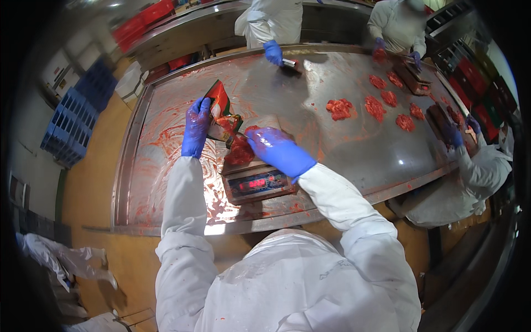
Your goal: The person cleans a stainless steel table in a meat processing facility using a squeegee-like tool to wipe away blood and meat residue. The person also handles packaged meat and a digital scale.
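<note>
L grip [196, 130], blue-gloved: fingers closed on the side of a pouch [219, 97], red, green & dark, tilted, near the far L corner of the scale [260, 187]; some red meat shows at its lower end. R grip [276, 148], same glove type, smeared: over the scale, fingertips by the meat pile [239, 152]; undersides hidden, so can't tell if grasping or merely touching. Pile sits on scale platform; scale's red display lit, facing wearer.

Surface [348, 152]: metal, raised rim, red smears, esp. L side. To R, well apart from scale: several loose meat portions [374, 108], approx. in a cluster; beyond them, a 2nd scale [414, 77].

Periphery: co-worker across [276, 25], white coat, gloved hand [273, 52] w/ a small tool [290, 63]; 2 more co-workers at far R & R edge. L: stacked blue crates [69, 127] on tan floor [86, 193]; red crates [142, 25] at upper L.
</note>
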Available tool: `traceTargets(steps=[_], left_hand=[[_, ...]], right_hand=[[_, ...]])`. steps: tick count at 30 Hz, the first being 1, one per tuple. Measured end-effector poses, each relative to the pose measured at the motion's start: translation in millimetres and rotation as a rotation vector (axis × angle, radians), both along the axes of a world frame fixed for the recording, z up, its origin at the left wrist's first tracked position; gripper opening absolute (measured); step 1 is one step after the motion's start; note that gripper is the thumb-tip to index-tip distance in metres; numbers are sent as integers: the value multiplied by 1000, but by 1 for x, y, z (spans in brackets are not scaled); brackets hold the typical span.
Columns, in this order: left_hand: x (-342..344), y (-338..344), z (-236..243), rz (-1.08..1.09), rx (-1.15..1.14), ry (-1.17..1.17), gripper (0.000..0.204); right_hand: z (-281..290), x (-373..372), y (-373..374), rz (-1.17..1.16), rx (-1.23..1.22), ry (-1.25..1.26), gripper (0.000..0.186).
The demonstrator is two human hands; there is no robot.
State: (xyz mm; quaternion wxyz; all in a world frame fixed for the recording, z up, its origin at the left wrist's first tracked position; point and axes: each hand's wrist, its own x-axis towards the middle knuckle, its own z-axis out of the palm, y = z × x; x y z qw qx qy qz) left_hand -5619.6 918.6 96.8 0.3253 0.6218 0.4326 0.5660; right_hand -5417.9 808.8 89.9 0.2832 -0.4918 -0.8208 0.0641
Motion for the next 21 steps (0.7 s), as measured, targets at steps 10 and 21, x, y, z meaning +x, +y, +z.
traceTargets(steps=[10,21], left_hand=[[3,13,-7,6,91,96,29],[37,-39,-4,-52,-50,-160,31]], right_hand=[[-23,6,31,-19,57,138,18],[-35,90,-13,-275,-736,772,29]])
